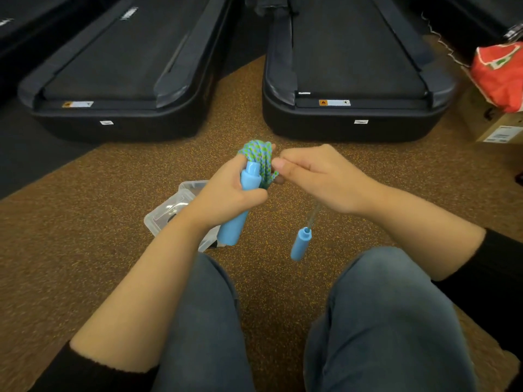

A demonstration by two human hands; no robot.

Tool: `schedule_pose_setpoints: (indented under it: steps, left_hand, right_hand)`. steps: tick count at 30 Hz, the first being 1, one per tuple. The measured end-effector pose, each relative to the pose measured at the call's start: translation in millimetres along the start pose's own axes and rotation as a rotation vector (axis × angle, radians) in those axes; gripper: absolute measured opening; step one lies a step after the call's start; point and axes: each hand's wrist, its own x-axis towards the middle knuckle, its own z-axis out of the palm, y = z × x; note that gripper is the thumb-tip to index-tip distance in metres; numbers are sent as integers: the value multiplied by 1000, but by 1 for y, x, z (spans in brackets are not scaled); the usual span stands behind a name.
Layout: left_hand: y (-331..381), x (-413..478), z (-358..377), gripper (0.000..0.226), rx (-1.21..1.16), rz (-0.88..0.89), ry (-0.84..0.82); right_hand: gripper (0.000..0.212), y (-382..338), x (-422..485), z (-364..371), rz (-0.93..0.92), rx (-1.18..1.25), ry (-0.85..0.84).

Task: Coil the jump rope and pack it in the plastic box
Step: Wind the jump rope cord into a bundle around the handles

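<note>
Knees [382, 306] foreground | left grip [226, 195] clasps handle [249, 176], coil [259, 154] | right grip [319, 179] pinches rope tail [312, 215]

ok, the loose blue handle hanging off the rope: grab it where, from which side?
I'd wrap the plain barrel of the dangling handle below its collar, coming from underneath: it hangs tilted, collar up, from the cord the right hand pinches; the left hand is full with the coil.

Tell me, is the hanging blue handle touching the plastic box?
Apart. The head view shows the hanging handle under the right hand, with bare floor between it and the box.
</note>
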Motion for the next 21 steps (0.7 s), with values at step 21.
schedule_pose_setpoints:
  steps: [21]
  left_hand:
    - [19, -18, 3, 45, -473, 99, -278]
  right_hand:
    - [57, 9, 42, -14, 215, 78, 186]
